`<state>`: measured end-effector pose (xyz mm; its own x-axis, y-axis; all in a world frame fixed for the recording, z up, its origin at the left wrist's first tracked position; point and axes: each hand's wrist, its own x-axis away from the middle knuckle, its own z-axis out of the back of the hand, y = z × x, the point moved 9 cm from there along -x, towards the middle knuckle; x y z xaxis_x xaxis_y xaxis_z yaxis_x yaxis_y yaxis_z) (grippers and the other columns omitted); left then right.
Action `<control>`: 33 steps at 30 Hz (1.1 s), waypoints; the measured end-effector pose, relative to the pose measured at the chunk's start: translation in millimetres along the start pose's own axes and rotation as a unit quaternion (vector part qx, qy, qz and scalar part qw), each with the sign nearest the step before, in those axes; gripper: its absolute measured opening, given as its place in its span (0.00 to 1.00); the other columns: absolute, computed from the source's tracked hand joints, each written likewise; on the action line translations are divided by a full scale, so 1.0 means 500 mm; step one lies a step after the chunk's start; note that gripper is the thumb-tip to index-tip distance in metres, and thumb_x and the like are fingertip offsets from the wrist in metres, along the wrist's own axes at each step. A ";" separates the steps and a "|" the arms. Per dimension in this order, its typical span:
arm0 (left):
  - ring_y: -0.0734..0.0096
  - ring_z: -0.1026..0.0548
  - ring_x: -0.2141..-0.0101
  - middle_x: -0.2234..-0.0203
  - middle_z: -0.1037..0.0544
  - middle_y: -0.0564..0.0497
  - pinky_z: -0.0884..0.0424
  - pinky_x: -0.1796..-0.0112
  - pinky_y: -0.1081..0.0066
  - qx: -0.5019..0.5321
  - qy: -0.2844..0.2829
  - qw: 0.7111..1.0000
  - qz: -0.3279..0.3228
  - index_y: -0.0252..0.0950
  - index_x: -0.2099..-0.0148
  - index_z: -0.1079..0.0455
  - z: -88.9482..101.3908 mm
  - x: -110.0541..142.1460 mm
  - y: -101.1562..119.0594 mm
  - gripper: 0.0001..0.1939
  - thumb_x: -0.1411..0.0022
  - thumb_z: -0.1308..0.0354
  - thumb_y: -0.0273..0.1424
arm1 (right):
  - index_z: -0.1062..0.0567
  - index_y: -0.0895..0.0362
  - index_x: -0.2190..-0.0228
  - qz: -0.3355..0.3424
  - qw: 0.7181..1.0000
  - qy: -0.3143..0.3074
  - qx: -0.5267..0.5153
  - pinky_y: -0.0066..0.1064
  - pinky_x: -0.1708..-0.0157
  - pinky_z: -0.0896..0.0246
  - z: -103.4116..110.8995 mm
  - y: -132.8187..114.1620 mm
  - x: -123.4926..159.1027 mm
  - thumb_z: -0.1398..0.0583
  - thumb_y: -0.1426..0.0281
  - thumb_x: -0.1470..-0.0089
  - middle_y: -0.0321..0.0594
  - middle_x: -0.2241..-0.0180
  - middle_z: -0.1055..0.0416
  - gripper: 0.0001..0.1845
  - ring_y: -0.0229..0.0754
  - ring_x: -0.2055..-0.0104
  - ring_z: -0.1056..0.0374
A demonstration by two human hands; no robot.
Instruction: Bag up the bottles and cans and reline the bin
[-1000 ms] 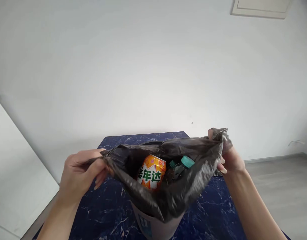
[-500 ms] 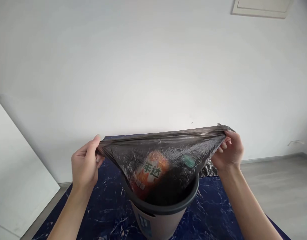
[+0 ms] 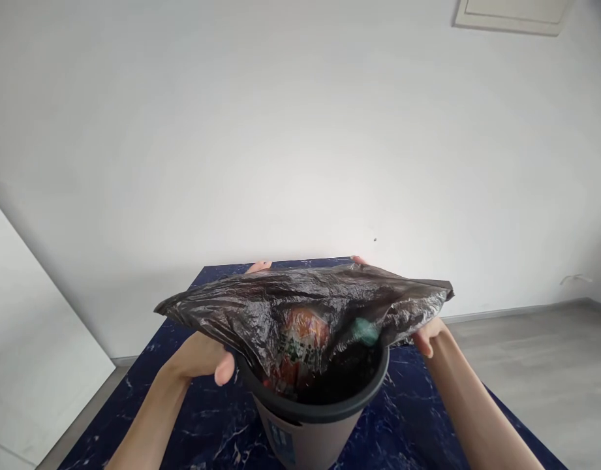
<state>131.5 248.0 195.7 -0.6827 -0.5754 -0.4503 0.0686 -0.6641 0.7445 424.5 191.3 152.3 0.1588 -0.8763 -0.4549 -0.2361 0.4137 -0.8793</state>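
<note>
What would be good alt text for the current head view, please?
A dark plastic bag partly covers a grey bin between a person's left hand and right hand, both half hidden. An orange item and a green item show through the bag. Around the bin is a blue marbled tabletop, with a white wall beyond.

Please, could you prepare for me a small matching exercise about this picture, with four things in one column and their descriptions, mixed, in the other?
Things
1. Bag
2. Bin
3. Table
4. Left hand

Descriptions
A. Dark blue with pale veins
B. Partly hidden behind dark plastic, with the thumb showing
C. Thin, wrinkled and partly see-through
D. Upright, with a dark rim

Right pairs: 1-C, 2-D, 3-A, 4-B.
</note>
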 end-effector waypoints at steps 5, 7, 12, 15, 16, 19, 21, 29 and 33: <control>0.44 0.51 0.25 0.25 0.42 0.51 0.50 0.28 0.45 0.014 0.027 0.999 0.020 0.50 0.28 0.35 -0.020 -0.035 0.070 0.37 0.32 0.45 0.59 | 0.31 0.41 0.34 0.078 0.995 -0.045 0.045 0.54 0.31 0.46 -0.082 -0.070 -0.014 0.28 0.45 0.50 0.43 0.27 0.44 0.46 0.57 0.27 0.45; 0.47 0.45 0.27 0.29 0.34 0.53 0.47 0.29 0.45 0.044 0.060 0.995 0.066 0.51 0.33 0.29 -0.024 -0.038 0.075 0.28 0.26 0.50 0.55 | 0.24 0.43 0.41 0.069 0.996 0.004 0.052 0.52 0.30 0.47 -0.092 -0.079 -0.019 0.37 0.48 0.37 0.39 0.29 0.39 0.27 0.53 0.27 0.45; 0.49 0.31 0.34 0.41 0.20 0.48 0.33 0.34 0.46 0.193 0.149 0.969 0.031 0.44 0.49 0.22 -0.016 -0.032 0.106 0.22 0.26 0.48 0.52 | 0.18 0.44 0.61 0.121 0.982 0.146 0.007 0.51 0.29 0.46 -0.102 -0.124 -0.013 0.44 0.49 0.30 0.33 0.44 0.22 0.19 0.47 0.31 0.37; 0.52 0.23 0.40 0.52 0.15 0.50 0.26 0.40 0.47 0.276 0.187 0.943 -0.014 0.43 0.58 0.25 0.002 -0.025 0.121 0.18 0.24 0.47 0.49 | 0.22 0.46 0.67 0.150 0.974 0.167 -0.039 0.48 0.35 0.36 -0.120 -0.154 -0.015 0.40 0.50 0.32 0.32 0.68 0.21 0.17 0.45 0.43 0.25; 0.54 0.20 0.44 0.57 0.15 0.52 0.25 0.41 0.48 0.295 0.196 0.935 -0.023 0.43 0.60 0.27 0.007 -0.023 0.125 0.17 0.24 0.47 0.48 | 0.24 0.47 0.69 0.146 0.974 0.163 -0.051 0.45 0.40 0.31 -0.128 -0.161 -0.020 0.39 0.51 0.32 0.30 0.77 0.28 0.17 0.42 0.55 0.21; 0.63 0.16 0.64 0.76 0.22 0.57 0.20 0.47 0.52 0.328 0.168 0.929 -0.039 0.42 0.66 0.31 -0.001 -0.024 0.143 0.20 0.23 0.48 0.47 | 0.28 0.49 0.71 0.106 0.983 0.140 -0.057 0.30 0.71 0.28 -0.158 -0.174 -0.044 0.37 0.53 0.33 0.23 0.85 0.52 0.18 0.32 0.85 0.48; 0.71 0.24 0.77 0.83 0.33 0.59 0.19 0.52 0.55 0.326 0.118 0.937 -0.039 0.41 0.67 0.32 -0.025 -0.028 0.157 0.21 0.22 0.50 0.46 | 0.31 0.50 0.71 0.076 0.988 0.127 -0.042 0.24 0.85 0.48 -0.180 -0.179 -0.061 0.36 0.53 0.35 0.23 0.81 0.55 0.19 0.30 0.85 0.63; 0.76 0.51 0.81 0.79 0.49 0.60 0.39 0.80 0.74 0.190 0.023 0.979 0.066 0.41 0.64 0.37 -0.086 0.001 0.149 0.19 0.22 0.52 0.45 | 0.38 0.52 0.70 -0.107 0.989 0.047 0.087 0.27 0.80 0.60 -0.287 -0.134 -0.086 0.41 0.60 0.36 0.29 0.74 0.53 0.14 0.35 0.74 0.59; 0.74 0.48 0.79 0.78 0.45 0.58 0.43 0.79 0.72 0.147 0.038 0.988 0.041 0.42 0.64 0.37 -0.075 0.016 0.173 0.18 0.22 0.52 0.45 | 0.33 0.53 0.66 -0.132 0.980 -0.011 0.147 0.28 0.78 0.53 -0.335 -0.145 -0.078 0.47 0.58 0.31 0.30 0.73 0.48 0.15 0.36 0.73 0.52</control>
<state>159.2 167.9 238.1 -0.6269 -0.6623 -0.4104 -0.1015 -0.4529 0.8858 274.9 153.9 257.4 0.1983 -0.9583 -0.2055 0.1022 0.2288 -0.9681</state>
